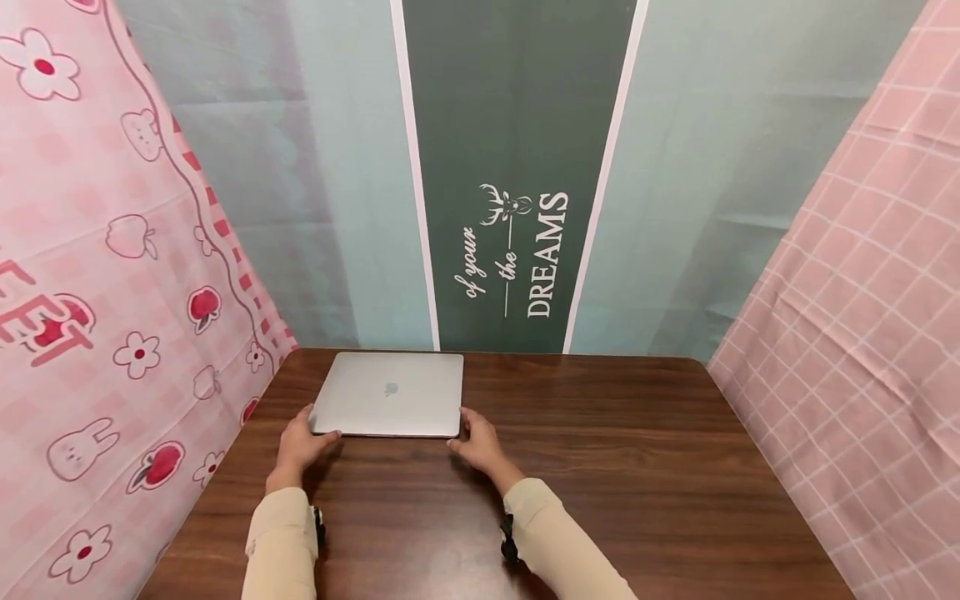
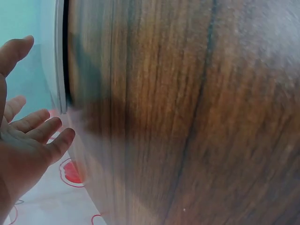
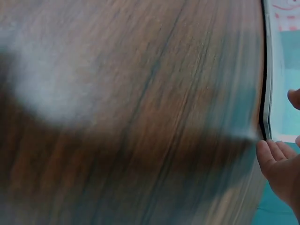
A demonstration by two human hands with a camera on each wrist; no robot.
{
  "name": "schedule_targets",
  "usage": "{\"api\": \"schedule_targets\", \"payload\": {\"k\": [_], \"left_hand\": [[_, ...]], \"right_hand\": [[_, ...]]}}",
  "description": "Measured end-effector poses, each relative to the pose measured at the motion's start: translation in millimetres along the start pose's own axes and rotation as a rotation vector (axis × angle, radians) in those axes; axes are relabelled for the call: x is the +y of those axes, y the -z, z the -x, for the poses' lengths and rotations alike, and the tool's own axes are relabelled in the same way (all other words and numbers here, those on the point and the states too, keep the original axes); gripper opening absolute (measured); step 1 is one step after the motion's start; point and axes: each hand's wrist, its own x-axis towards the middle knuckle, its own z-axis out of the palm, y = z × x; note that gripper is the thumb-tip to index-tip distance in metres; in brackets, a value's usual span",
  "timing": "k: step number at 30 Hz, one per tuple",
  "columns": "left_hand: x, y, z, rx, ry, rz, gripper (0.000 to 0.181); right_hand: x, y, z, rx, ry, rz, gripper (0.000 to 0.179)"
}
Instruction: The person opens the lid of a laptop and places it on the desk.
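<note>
A closed silver laptop [image 1: 387, 395] with an apple logo on its lid lies flat at the far left of the wooden table. My left hand [image 1: 302, 445] is at its near left corner, thumb toward the front edge and fingers along the left side. In the left wrist view that hand [image 2: 29, 136] has its fingers spread and loosely extended beside the laptop's edge [image 2: 61, 61]. At the near right corner is my right hand [image 1: 482, 442]. The right wrist view shows its fingers [image 3: 268, 157] extended at the laptop's corner, the thumb held apart; part of this hand is cut off.
The dark wood table [image 1: 600, 475] extends right and toward me. Behind it hangs a blue-green curtain [image 1: 502, 100] with white lettering. Pink patterned cloths border the left [image 1: 165, 275] and right [image 1: 847, 317] sides. Dark devices are strapped at both wrists.
</note>
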Motion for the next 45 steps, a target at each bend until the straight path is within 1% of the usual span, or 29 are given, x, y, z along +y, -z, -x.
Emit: {"api": "schedule_targets", "payload": {"k": [3,6,10,12,13,15,17,19,22,23,26,29,30,34,37,41,45], "left_hand": [[-3.2,-1.2,-1.6,0.0,0.013,-0.004,0.081],[-3.7,-3.1,-2.7,-0.016,0.026,-0.003,0.081],[-3.4,-8.4,-6.3,-0.027,0.025,-0.007,0.082],[-4.3,-10.7,-8.6,-0.023,0.025,-0.005,0.082],[-4.4,-11.1,-9.7,-0.021,0.026,-0.003,0.081],[-3.8,-10.6,-11.3,-0.01,0.04,0.006,0.081],[-2.3,-8.2,-14.1,-0.002,0.059,0.016,0.08],[1.2,-5.9,-16.0,0.002,0.084,0.031,0.081],[5.0,-5.5,-18.1,-0.004,0.116,0.056,0.084],[6.3,-6.1,-18.3,-0.009,0.124,0.061,0.085],[8.7,-8.9,-17.6,-0.021,0.144,0.063,0.086],[9.4,-10.2,-17.4,-0.02,0.158,0.05,0.087],[9.6,-9.8,-17.7,-0.012,0.161,0.049,0.086],[9.3,-9.5,-17.0,0.019,0.167,0.057,0.086],[8.9,-10.5,-14.1,0.011,0.187,0.072,0.086],[7.6,-12.5,-8.0,-0.002,0.212,0.092,0.085],[8.5,-12.0,-3.4,0.0,0.193,0.1,0.084]], "right_hand": [[-2,-5,-3.3,-0.042,0.002,0.054,0.068],[-2,-9,-5.8,-0.052,-0.036,0.065,0.071],[-1,-9,-7.7,-0.038,-0.105,-0.041,0.073],[-3,-8,-8.3,-0.044,-0.118,-0.075,0.073],[-5,-8,-8.8,-0.051,-0.121,-0.075,0.072],[-8,-10,-10.0,-0.072,-0.115,-0.041,0.07],[-11,-11,-12.2,-0.083,-0.098,-0.011,0.069],[-12,-12,-14.5,-0.085,-0.092,-0.005,0.068],[-9,-13,-16.6,-0.073,-0.072,-0.036,0.068],[-2,-15,-18.0,-0.06,-0.039,-0.027,0.067],[1,-17,-18.3,-0.032,-0.022,-0.005,0.063],[1,-20,-18.5,0.0,-0.039,0.019,0.059],[-5,-19,-18.0,0.002,-0.072,0.01,0.059],[-10,-21,-16.6,0.021,-0.112,-0.008,0.058],[-12,-20,-14.9,0.029,-0.137,-0.039,0.057],[-11,-16,-11.6,0.036,-0.161,-0.086,0.058],[-9,-14,-10.6,0.047,-0.15,-0.094,0.059]]}}
